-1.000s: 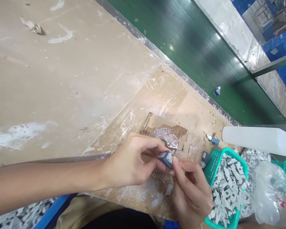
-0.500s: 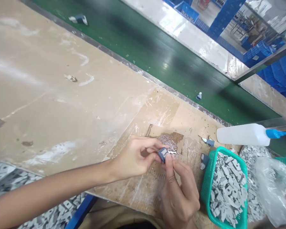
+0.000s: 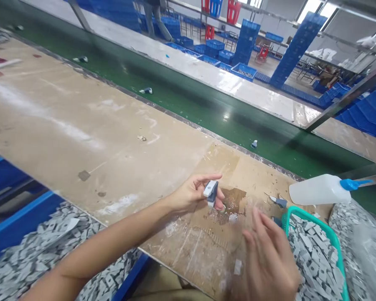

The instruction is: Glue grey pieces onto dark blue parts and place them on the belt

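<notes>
My left hand (image 3: 203, 193) grips a small plastic part (image 3: 211, 190) between thumb and fingers. The part is light grey on one face and dark blue-grey on the other, and is held above a wet brown patch (image 3: 235, 198) on the worktable. My right hand (image 3: 268, 251), smeared a little by motion, is apart from the part, its thumb and fingers spread with nothing visible between them. It is nearest to the green basket (image 3: 320, 221) of loose light grey pieces. A small pale piece (image 3: 238, 266) shows on the table left of this hand.
A white squeeze bottle (image 3: 319, 190) with a blue nozzle lies beyond the basket. Bagged grey pieces (image 3: 347, 225) are at the right. A green conveyor belt (image 3: 188, 113) carries several small parts. Blue bins (image 3: 47, 205) with grey pieces stand below the table's near edge.
My right hand has let go of the part and moved right, toward the basket. My left hand has turned the part to a more upright position. The view has tilted up.
</notes>
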